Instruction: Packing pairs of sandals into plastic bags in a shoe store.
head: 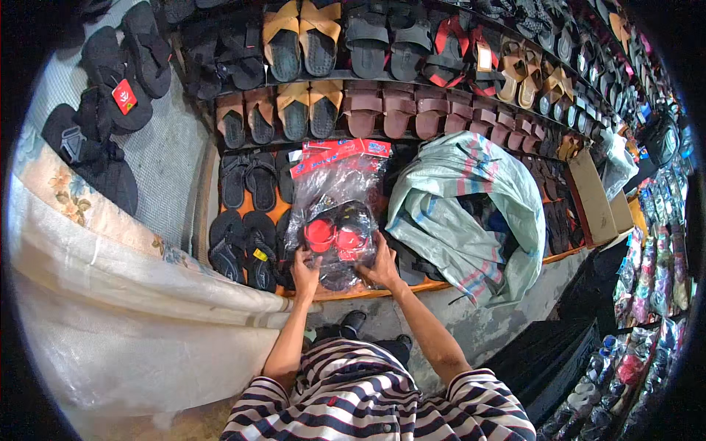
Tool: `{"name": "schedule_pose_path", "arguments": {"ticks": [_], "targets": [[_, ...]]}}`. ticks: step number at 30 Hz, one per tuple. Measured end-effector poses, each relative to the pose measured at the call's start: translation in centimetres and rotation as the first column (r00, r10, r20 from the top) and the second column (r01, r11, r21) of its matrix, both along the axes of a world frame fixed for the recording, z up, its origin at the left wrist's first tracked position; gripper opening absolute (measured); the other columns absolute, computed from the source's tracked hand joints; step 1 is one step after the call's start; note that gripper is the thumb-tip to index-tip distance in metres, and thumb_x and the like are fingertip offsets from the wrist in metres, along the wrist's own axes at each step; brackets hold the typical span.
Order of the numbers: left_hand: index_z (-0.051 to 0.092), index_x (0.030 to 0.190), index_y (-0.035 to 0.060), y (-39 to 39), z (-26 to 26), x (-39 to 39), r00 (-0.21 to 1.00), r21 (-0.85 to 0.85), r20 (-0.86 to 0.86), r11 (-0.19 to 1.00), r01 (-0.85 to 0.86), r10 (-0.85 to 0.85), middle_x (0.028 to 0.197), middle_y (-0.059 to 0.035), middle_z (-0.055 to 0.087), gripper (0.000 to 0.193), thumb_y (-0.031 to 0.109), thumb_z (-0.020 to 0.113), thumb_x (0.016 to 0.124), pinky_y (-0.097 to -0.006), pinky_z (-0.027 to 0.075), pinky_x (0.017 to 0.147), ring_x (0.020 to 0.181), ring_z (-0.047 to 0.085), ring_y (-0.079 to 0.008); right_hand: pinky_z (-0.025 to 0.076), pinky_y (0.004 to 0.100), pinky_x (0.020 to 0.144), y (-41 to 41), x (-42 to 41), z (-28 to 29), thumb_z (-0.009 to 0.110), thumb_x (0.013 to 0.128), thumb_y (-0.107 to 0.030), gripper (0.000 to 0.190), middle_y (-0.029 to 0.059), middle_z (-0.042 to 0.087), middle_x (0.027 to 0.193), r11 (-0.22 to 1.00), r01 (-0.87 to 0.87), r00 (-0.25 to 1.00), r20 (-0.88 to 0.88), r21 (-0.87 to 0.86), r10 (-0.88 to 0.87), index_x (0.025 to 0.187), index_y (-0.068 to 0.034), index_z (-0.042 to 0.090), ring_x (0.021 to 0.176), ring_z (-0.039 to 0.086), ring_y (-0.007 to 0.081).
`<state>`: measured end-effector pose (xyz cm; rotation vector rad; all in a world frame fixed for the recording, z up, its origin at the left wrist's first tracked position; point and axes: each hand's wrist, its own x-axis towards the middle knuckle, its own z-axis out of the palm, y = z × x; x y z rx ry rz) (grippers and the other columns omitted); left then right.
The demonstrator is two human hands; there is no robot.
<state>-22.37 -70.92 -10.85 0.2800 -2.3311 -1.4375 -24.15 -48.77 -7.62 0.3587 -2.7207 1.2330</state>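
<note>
Before me a clear plastic packet (342,193) with a red printed header lies over the orange lower shelf, apparently overlapping at least one more packet. Red-and-black footwear (335,234) shows through the wrinkled film, its exact shape blurred by glare. My left hand (306,271) grips the packet's lower left edge, thumb on top. At the lower right edge, my right hand (382,263) has its thumb over the film and its fingers along the side. Black sandals (248,179) and black flip-flops (245,248) sit just left of the packet.
A pale green woven sack (463,220) sags open on the right, dark contents inside. Tan and maroon slides (380,113) fill the rack above. Cardboard boxes (593,198) stand farther right. A pale cloth (138,297) drapes along the left, near tagged black sandals (118,82).
</note>
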Motion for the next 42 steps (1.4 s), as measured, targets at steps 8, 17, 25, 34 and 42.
{"name": "schedule_pose_path", "arguments": {"ticks": [8,17,25,34,42], "targets": [[0.051,0.11,-0.0005,-0.9,-0.8,-0.8,0.994,0.025,0.087,0.998,0.064,-0.066,0.083,-0.0121,0.062,0.043,0.014,0.071,0.075,-0.0351,0.048,0.074,0.079,0.062,-0.0241,0.03,0.0448,0.086,-0.8,-1.1,-2.1,0.078,0.06,-0.043,0.105,0.0212,0.049,0.119,0.983,0.082,0.993,0.069,0.166,-0.094,0.137,0.002,0.023,0.104,0.047,0.0346],[0.048,0.111,0.0012,-1.2,1.3,0.2,0.96,0.09,0.138,0.969,0.232,-0.243,0.099,-0.012,0.058,0.043,0.008,0.069,0.074,-0.0303,0.049,0.074,0.086,0.059,-0.0227,0.033,0.0403,0.082,-0.8,-1.3,-3.2,0.063,0.068,-0.005,0.039,0.0119,0.061,0.094,0.962,0.256,0.964,-0.096,0.093,-0.248,0.106,-0.004,0.053,0.091,0.054,0.0303],[0.036,0.124,0.0087,-5.3,0.8,0.4,0.812,0.868,-0.11,0.343,0.36,-0.574,0.13,-0.011,0.04,0.054,0.007,0.053,0.073,-0.0409,0.034,0.101,0.122,0.039,-0.0288,0.036,0.0358,0.098,2.4,-1.4,-2.4,0.047,0.065,0.011,0.076,0.0227,0.051,0.124,0.97,0.001,0.95,0.302,-0.245,0.076,0.137,-0.003,0.027,0.118,0.048,0.0298],[0.052,0.117,0.0047,-2.8,2.9,-4.2,0.741,0.502,0.6,0.863,-0.053,-0.303,0.109,-0.0114,0.059,0.073,0.064,0.056,0.076,-0.0323,0.044,0.081,0.096,0.057,-0.0172,0.038,0.0327,0.092,2.7,-4.3,-0.3,0.033,0.094,-0.026,0.046,0.0136,0.049,0.125,0.605,0.343,0.672,0.638,-0.719,0.377,0.13,0.002,0.037,0.111,0.048,0.0218],[0.064,0.099,0.0057,-1.4,-2.9,-5.3,0.885,0.321,0.397,0.94,0.116,-0.245,0.093,-0.0033,0.064,0.044,0.031,0.08,0.067,-0.0302,0.044,0.078,0.088,0.058,-0.015,0.043,0.0296,0.089,-1.7,-5.4,-1.3,0.081,0.067,-0.018,0.059,0.0053,0.061,0.106,0.727,0.118,0.919,0.351,-0.676,0.178,0.115,-0.001,0.053,0.097,0.055,0.0143]]}}
